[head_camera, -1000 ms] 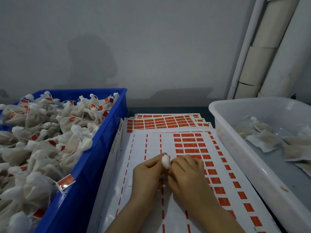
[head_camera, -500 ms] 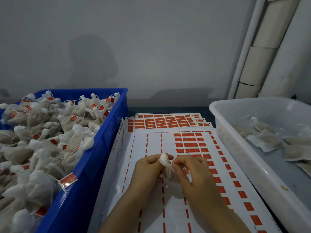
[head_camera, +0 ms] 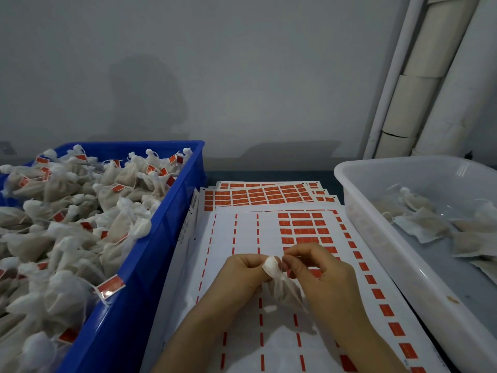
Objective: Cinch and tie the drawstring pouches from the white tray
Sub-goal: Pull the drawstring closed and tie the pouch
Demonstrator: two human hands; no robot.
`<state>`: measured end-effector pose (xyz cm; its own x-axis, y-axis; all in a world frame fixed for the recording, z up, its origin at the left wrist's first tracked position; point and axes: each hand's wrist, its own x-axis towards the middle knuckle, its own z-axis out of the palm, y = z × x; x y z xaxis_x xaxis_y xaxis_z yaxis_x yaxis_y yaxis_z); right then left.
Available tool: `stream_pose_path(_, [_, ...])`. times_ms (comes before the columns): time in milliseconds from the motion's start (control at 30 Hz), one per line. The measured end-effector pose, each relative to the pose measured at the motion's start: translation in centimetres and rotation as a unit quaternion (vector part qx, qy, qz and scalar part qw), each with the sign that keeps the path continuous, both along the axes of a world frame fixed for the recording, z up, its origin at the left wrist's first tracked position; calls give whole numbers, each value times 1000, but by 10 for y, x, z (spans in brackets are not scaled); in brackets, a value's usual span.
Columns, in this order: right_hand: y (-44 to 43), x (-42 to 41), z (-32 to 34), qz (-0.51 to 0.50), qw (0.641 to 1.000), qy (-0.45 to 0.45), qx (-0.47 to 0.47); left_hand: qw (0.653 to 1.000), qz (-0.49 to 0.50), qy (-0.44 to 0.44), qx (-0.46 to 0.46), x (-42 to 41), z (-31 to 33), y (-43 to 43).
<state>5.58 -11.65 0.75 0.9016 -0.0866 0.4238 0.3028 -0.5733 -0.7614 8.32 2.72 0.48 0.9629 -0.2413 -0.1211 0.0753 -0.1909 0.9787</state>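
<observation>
Nearest to you, your left hand (head_camera: 242, 275) pinches the gathered neck of one pouch (head_camera: 285, 289) between thumb and curled fingers. Your right hand (head_camera: 322, 275) closes its thumb and forefinger on the same neck from the right side. The cord is too thin to make out, so you cannot tell whether the knot is made. The pouch hangs between both hands, just above the label sheets (head_camera: 242, 232), and its mouth already looks bunched shut. I judge you are at the tying step on this one.

To your left, the blue crate (head_camera: 150, 265) is heaped to its rim with tied pouches (head_camera: 80, 224), many carrying red tags. That suggests most of the work is behind you.

To your right, the white tray (head_camera: 376, 224) holds only a few flat pouches (head_camera: 422, 224), lying loose and open-looking on its floor. Those appear to be what is left, though the tray runs out of view and may hide more.

Farther off, more label sheets fan out toward the wall (head_camera: 242, 76), with pale pipes (head_camera: 419, 90) rising at the far right.
</observation>
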Motion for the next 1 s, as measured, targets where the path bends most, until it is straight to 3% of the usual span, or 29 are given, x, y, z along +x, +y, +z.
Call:
stream_pose_path(233, [1, -1, 3, 9, 997, 27, 67, 996, -51, 18, -68, 0, 3, -1])
stream_pose_path(433, [2, 3, -1, 45, 986, 73, 140, 997, -22, 33, -71, 0, 4, 0])
stream_pose_path(700, [1, 7, -9, 49, 984, 95, 145, 992, 40, 34, -114, -4, 2, -10])
stream_pose_path(833, [1, 8, -10, 41, 984, 104, 139, 993, 76, 18, -93, -4, 1, -15])
stream_pose_path(1000, [0, 9, -7, 54, 981, 113, 146, 995, 54, 25, -82, -3, 0, -14])
